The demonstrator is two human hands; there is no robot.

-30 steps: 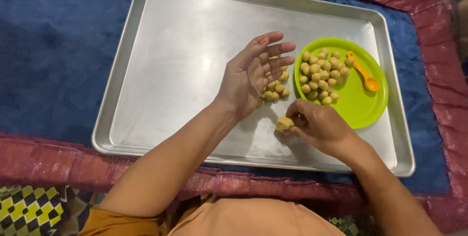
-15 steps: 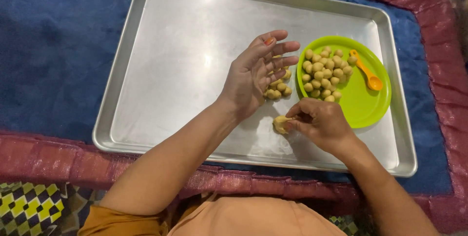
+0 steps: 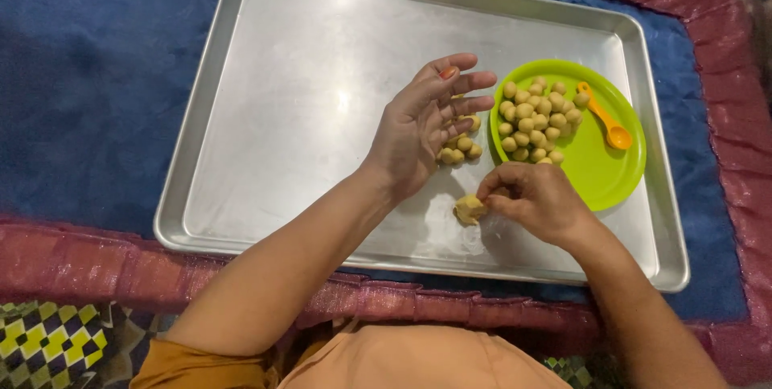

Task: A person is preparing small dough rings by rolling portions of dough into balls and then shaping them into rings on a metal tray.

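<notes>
I see the dough lump [image 3: 469, 210] on the tray [image 3: 265, 116], pinched by my right hand [image 3: 535, 200]. My left hand [image 3: 426, 124] hovers open, fingers spread, over loose dough balls [image 3: 460, 148].

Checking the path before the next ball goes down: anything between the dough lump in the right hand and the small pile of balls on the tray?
Nothing visible. Bare tray separates the dough lump from the pile; the left hand hovers above the pile.

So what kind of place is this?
Probably a home, with food being prepared on the floor: a metal baking tray lies on a blue mat, with small dough balls on a green plate.
</notes>
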